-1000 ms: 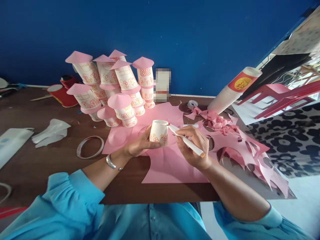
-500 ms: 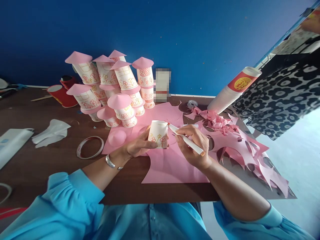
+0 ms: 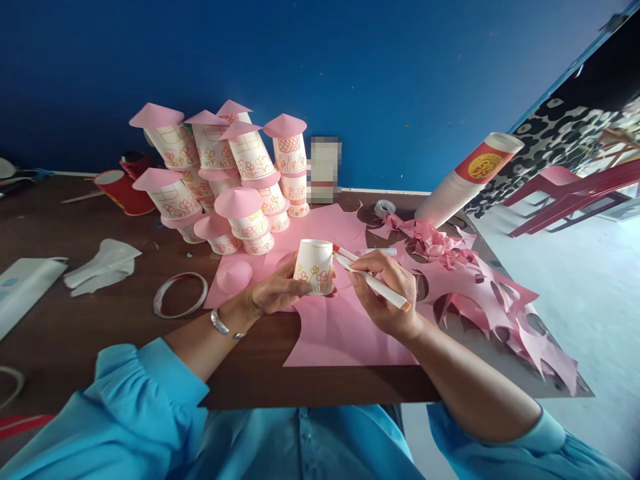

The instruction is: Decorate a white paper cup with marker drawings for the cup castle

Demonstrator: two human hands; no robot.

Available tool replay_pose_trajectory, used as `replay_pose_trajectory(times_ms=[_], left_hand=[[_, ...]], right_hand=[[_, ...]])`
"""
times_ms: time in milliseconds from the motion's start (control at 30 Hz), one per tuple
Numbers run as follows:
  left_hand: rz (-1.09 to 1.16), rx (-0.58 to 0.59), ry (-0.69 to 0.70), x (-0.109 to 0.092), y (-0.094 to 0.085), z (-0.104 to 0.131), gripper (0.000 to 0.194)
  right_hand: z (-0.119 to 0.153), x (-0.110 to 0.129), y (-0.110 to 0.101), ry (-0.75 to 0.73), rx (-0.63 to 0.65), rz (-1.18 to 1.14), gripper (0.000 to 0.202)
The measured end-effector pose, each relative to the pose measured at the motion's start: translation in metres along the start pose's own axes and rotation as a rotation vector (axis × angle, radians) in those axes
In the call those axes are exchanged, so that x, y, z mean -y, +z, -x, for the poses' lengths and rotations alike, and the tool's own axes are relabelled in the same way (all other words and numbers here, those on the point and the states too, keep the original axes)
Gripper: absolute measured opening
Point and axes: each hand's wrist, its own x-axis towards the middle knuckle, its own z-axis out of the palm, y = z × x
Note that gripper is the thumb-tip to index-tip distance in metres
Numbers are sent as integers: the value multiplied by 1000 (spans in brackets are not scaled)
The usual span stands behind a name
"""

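Flowered cup: we see a white tapered paper cup [image 3: 314,259], drawn with red and yellow flowers, held above pink paper sheets [image 3: 345,340] on the dark brown tabletop [image 3: 240,383], its narrower end up.
Left hand: our left hand [image 3: 280,288] grips the cup low on its side.
Right hand: our right hand [image 3: 385,290] pinches a white marker with an orange end [image 3: 383,289], its tip beside the cup's upper right edge; we cannot tell whether it touches.
Cup's shift: the cup sits slightly further left than a second ago, and a thin yellowish line near its top shows more plainly; we judge it is being turned during drawing.
Towers: the pink-roofed cup towers [image 3: 239,203] stand unchanged behind.
Background: black-and-white flowered cloth [image 3: 550,137] no longer hides the red stool [image 3: 565,193].
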Motion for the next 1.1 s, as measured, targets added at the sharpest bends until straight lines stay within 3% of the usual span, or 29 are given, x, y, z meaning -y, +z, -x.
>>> replay_pose_trajectory(times_ms=[367, 500, 600, 800, 1100], left_hand=[[2, 9, -4, -1, -1, 0, 69], [-12, 8, 7, -4, 3, -1, 66], [-96, -20, 27, -7, 7, -3, 67], [-366, -101, 44, -4, 8, -4, 82], [-439, -58, 73, -7, 11, -5, 75]], right_hand=[[-1, 3, -2, 0, 36, 9, 14], [-1, 3, -2, -20, -9, 0, 15], [0, 5, 0, -68, -63, -24, 18], [3, 9, 3, -242, 15, 32, 29], [4, 10, 1, -216, 12, 95, 17]])
